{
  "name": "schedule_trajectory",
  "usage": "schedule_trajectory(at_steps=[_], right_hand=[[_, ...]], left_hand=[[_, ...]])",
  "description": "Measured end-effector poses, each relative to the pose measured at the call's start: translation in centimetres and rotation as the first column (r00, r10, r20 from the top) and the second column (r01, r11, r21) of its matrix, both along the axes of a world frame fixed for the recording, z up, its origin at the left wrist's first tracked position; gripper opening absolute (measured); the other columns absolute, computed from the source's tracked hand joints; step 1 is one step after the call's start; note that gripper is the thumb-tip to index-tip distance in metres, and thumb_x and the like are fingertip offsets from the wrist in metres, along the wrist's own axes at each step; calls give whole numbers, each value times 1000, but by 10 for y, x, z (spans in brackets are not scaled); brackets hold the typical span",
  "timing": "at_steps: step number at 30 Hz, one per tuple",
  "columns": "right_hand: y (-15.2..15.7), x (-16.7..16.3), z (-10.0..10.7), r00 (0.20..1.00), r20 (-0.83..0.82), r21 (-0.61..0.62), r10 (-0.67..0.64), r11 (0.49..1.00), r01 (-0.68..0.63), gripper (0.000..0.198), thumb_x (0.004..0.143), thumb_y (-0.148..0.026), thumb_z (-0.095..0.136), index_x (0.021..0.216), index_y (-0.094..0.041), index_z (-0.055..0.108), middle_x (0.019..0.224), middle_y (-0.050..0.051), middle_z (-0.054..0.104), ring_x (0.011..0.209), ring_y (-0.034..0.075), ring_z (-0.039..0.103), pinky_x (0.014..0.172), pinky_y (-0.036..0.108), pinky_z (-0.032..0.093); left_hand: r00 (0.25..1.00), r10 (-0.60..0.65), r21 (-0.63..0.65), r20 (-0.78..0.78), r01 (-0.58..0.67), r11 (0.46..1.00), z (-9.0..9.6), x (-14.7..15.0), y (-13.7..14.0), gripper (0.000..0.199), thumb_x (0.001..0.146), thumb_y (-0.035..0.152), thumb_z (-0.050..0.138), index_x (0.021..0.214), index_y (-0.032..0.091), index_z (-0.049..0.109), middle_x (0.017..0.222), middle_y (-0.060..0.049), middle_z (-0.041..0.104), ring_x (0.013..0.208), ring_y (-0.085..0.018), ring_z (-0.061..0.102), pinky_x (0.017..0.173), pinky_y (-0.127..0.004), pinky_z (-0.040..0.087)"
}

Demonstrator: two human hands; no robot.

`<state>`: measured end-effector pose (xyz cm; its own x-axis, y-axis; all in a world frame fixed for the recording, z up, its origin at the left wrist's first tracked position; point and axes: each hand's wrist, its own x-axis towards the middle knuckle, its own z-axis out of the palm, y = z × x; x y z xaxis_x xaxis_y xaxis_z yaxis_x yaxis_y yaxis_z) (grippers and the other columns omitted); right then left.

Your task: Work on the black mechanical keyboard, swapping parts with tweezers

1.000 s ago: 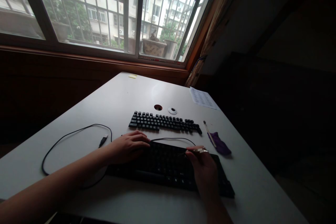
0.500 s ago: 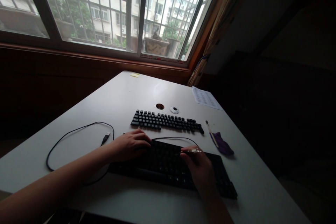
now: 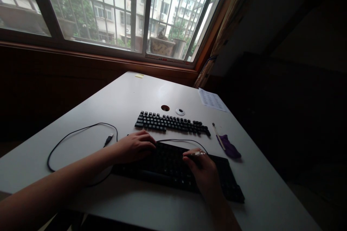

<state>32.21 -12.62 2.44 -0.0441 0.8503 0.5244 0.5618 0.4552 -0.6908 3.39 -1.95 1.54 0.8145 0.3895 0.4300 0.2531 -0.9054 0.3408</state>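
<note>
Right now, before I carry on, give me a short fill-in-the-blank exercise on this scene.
The person's ____ hand holds a shiny tool.
The keyboard lies ____ to the person than the rows of keycaps.
The brush lies partly on a ____ cloth.
In the picture, the round hole is ____ of the white ring.

Missing words: right; nearer; purple; left.

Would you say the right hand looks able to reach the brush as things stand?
Probably yes: nothing seems to block the way from the right hand to the brush, though that hand holds a shiny tool.
</note>
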Motion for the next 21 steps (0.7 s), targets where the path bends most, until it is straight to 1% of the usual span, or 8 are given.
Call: schedule_trajectory(at_steps=[5,7,11,17,21], right_hand=[[-3,-24,7,987,-56,-71,150,985,-154,4,90,-20,67,91,-23,69,86,2,66,79,17,65,70,27,52],[-3,-32,7,981,-57,-89,185,978,-190,4,89,-19,68,91,-23,69,85,2,66,79,17,65,70,28,52],[-1,-38,3,979,-16,-84,204,975,-205,3,89,-20,69,91,-23,69,85,2,66,79,18,65,72,29,52],[0,-37,-5,971,70,-109,229,969,-220,2,88,-22,71,87,-22,69,83,3,66,76,18,65,69,30,52],[0,-34,-9,983,35,-127,180,976,-174,2,87,-23,71,85,-22,70,80,2,67,73,18,65,67,29,51]], left_hand=[[1000,4,13,-1,-4,1000,1,0,-1,21,95,27,60,114,22,68,116,-8,66,106,-23,59,95,-37,51],[1000,6,22,4,-6,1000,1,0,-1,21,96,27,59,114,22,68,116,-9,66,106,-23,59,94,-37,51],[1000,12,34,-4,-12,999,-1,1,0,21,96,27,59,114,21,68,116,-9,66,106,-23,59,95,-37,50],[1000,5,44,11,-5,999,-3,1,1,22,95,28,60,114,22,68,115,-9,67,105,-23,59,93,-37,51],[1000,4,39,-6,-4,999,-1,1,1,22,96,28,58,116,22,67,117,-9,66,106,-24,59,95,-38,50]])
